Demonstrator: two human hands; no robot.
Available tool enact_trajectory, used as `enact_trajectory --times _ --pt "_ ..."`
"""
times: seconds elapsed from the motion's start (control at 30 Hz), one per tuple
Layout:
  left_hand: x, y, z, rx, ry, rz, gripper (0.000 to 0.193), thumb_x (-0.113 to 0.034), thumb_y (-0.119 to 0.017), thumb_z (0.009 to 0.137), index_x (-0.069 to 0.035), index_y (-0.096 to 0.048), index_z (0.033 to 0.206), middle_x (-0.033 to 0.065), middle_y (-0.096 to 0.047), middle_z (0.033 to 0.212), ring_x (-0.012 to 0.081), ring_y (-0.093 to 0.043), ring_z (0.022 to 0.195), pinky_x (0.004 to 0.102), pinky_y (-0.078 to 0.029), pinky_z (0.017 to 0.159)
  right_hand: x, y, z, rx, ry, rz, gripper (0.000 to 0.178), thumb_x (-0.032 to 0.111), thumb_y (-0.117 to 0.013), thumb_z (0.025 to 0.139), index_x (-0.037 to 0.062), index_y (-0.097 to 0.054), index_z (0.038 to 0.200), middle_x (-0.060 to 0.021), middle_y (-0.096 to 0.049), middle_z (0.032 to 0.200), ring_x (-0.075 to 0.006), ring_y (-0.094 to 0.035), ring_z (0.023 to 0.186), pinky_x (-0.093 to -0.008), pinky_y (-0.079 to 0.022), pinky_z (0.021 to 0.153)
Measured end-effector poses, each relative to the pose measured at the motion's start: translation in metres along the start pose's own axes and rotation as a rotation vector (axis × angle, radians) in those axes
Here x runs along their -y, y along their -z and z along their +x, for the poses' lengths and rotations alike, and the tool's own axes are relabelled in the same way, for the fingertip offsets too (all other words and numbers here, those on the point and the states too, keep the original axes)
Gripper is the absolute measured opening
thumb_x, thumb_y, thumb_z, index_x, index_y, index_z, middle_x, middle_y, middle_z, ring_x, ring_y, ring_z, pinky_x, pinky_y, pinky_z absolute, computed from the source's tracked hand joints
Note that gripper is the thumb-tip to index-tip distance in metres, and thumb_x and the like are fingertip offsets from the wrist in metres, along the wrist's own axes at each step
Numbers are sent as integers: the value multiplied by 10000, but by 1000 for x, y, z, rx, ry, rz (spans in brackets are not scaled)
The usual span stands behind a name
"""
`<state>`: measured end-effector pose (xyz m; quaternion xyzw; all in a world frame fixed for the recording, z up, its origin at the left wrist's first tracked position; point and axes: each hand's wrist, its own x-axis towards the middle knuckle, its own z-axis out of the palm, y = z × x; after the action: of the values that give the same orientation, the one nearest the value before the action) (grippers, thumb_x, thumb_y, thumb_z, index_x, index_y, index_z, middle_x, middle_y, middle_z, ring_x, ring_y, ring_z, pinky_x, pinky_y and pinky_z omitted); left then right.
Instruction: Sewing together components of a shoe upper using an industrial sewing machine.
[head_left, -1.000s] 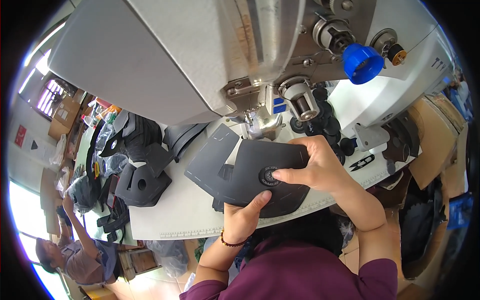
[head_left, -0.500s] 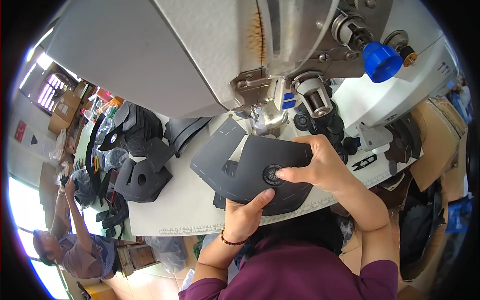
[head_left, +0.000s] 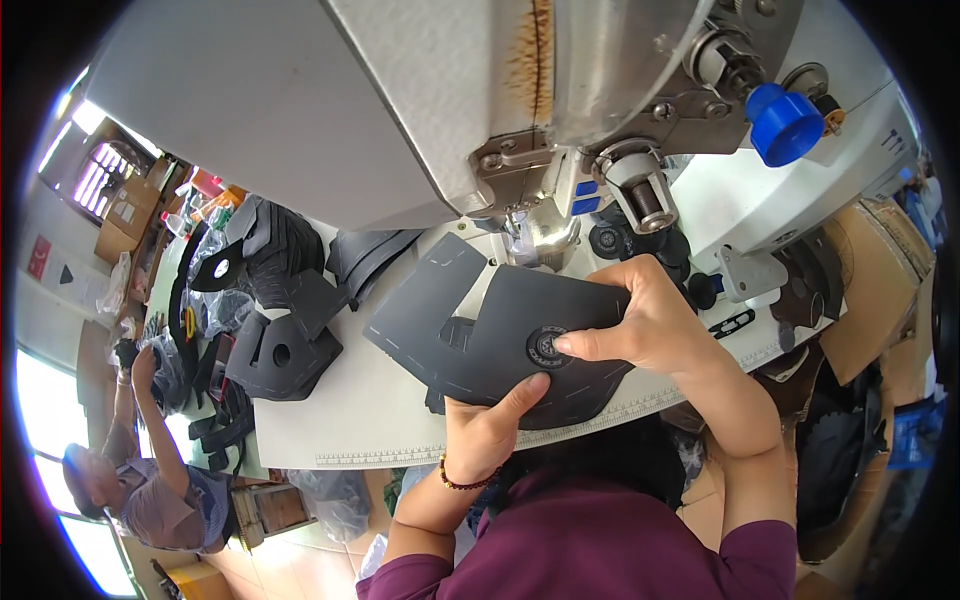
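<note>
Both my hands hold a dark grey flat panel (head_left: 490, 310) with an angled notch and light dashed marks, over the front of the white table (head_left: 345, 425). My left hand (head_left: 482, 435) grips its lower edge, thumb on top and fingers hidden underneath. At the right edge my right hand (head_left: 655, 320) pinches it, with the thumb touching a round black badge (head_left: 543, 347) on the panel. Part of another dark piece shows through the notch. Just beyond the panel is the presser area of a sewing machine (head_left: 400, 90).
Dark cut panels (head_left: 280, 355) are stacked on the left. Several round black badges (head_left: 640, 240) lie beyond my right hand, near a small black thread snipper (head_left: 732, 323). A ruler strip (head_left: 400, 457) lines the table's front edge. At far left a co-worker (head_left: 150, 495) reaches up.
The panel's left end has shifted slightly left and tilted a little, while both hands keep their hold. The whole view has moved slightly against the machine.
</note>
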<state>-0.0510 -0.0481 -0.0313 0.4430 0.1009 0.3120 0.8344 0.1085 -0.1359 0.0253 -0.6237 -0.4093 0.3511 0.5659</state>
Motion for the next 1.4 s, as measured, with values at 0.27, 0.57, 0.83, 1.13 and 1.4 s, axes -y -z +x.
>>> enact_trajectory --times 0.27,0.57,0.83,1.13,1.4 --pt "-3 -2 -2 -26 -9 89 342 95 -625 746 6 -558 1070 68 -600 1012 145 -571 911 270 -465 809 -2 1 2 34 46 24 220 90 -754 591 -31 -656 747 -47 -641 671 -65 -572 614 -197 -444 578" --pt "-3 1 -2 -27 -3 129 409 111 -605 723 16 -521 1113 109 -583 1050 206 -567 973 329 -445 873 -3 2 3 66 33 37 227 76 -753 601 -35 -655 774 -46 -642 686 -68 -577 631 -202 -455 595" --pt "-2 2 2 -67 9 75 421 111 -598 715 17 -514 1116 111 -582 1047 212 -570 970 329 -450 866 -14 3 10 131 -16 97 322 88 -750 626 -43 -635 898 -58 -647 791 -67 -579 699 -208 -460 649" --pt "-21 15 19 -98 154 -8 408 143 -564 711 35 -503 1100 104 -580 1025 198 -583 919 308 -471 825 -24 -2 17 188 328 -116 199 81 -662 771 14 -633 956 -82 -655 928 -139 -607 889 -258 -448 819" --pt "-48 11 83 -7 244 158 374 112 -601 716 76 -509 1077 123 -588 990 181 -598 866 286 -503 749 -31 -11 35 -281 381 -17 110 113 -629 792 34 -656 863 -70 -649 822 -132 -592 748 -246 -453 697"
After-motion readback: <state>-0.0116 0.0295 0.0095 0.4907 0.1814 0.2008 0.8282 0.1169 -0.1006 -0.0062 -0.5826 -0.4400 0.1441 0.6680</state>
